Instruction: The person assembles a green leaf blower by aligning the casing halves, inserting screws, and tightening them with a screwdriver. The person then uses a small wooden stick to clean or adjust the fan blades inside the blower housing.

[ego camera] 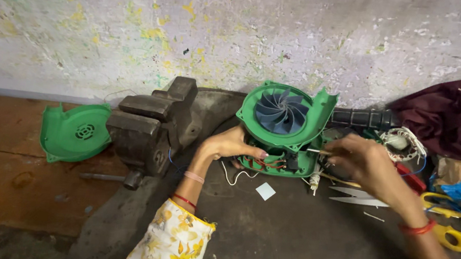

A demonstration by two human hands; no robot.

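An opened green blower housing [313,107] lies against the wall, its blue-grey fan wheel [281,112] exposed. Red and white wires [266,163] show in its lower handle part. My left hand [231,144] rests on the housing's lower left edge and steadies it. My right hand [360,158] pinches a thin metal tool [316,151], its tip pointing left into the handle cavity. A black nozzle [361,117] sticks out to the right of the housing.
A heavy bench vise [151,124] stands left of the housing; the green cover half [75,131] lies beyond it. Scissors with yellow handles [443,214], a wound motor stator [404,143], a maroon cloth [453,121] and a small white square [265,191] lie nearby.
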